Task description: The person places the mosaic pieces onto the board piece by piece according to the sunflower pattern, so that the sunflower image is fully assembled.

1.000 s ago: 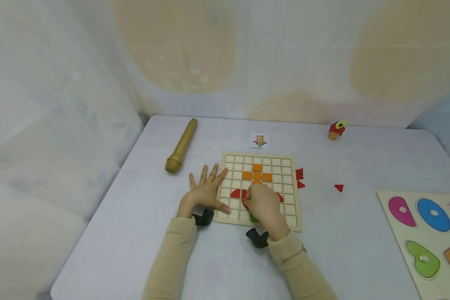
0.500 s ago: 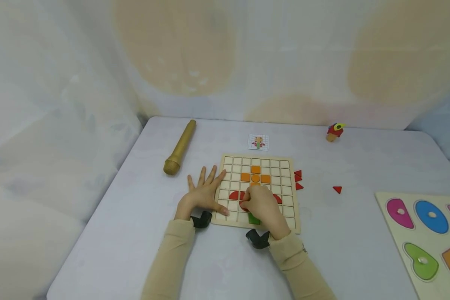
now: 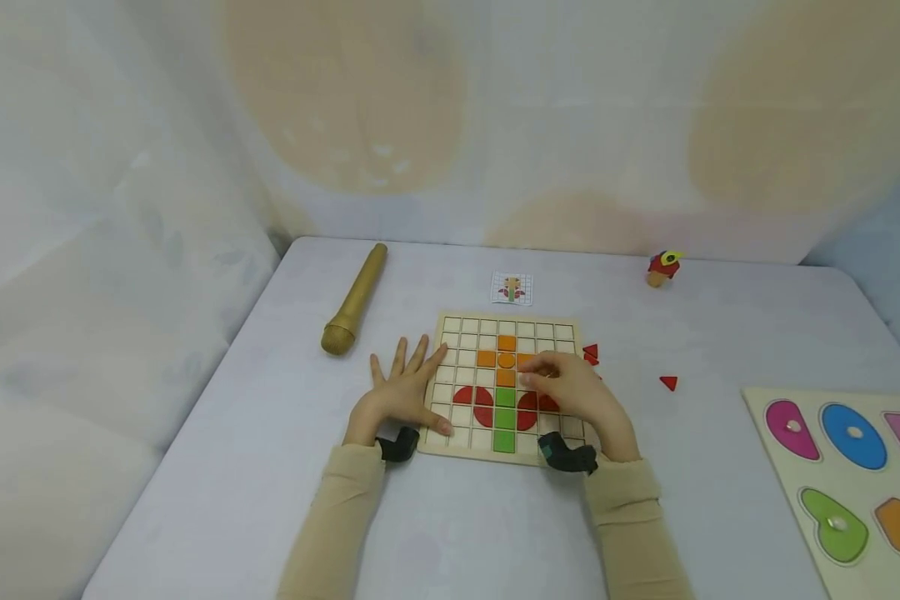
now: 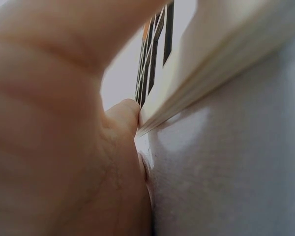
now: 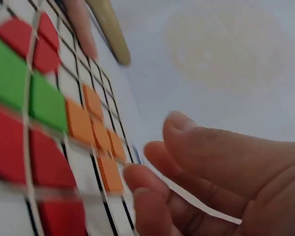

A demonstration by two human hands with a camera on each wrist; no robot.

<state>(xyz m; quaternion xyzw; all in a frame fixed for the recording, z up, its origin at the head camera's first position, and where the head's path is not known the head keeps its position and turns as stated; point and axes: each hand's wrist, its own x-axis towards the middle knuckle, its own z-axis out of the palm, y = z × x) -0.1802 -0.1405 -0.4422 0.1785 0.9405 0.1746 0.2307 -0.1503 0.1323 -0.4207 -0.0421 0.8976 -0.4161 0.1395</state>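
Note:
A wooden grid board (image 3: 450,337) lies on the table with coloured tiles set in its cells. Orange squares (image 3: 506,377) and an orange round tile (image 3: 506,360) form a cross above a column of green squares (image 3: 505,418). Curved red tiles (image 3: 483,417) flank the column on both sides. My left hand (image 3: 397,400) is spread at the board's left edge, thumb and a fingertip on it. My right hand (image 3: 581,387) hovers over the board's right part, fingers loosely bent. In the right wrist view nothing shows between thumb and fingers (image 5: 147,211).
Small red triangles (image 3: 590,350) lie by the board's right edge, partly behind my right hand. Another red triangle (image 3: 669,382) lies farther right. Around the board are a pattern card (image 3: 512,288), gold microphone (image 3: 354,300), small parrot figure (image 3: 663,268) and knobbed shape puzzle (image 3: 776,479).
My right hand has lifted from the red and green tiles and moved right, its fingers loosening from a curl. The green column and red tiles now show. My left hand has stayed on the board.

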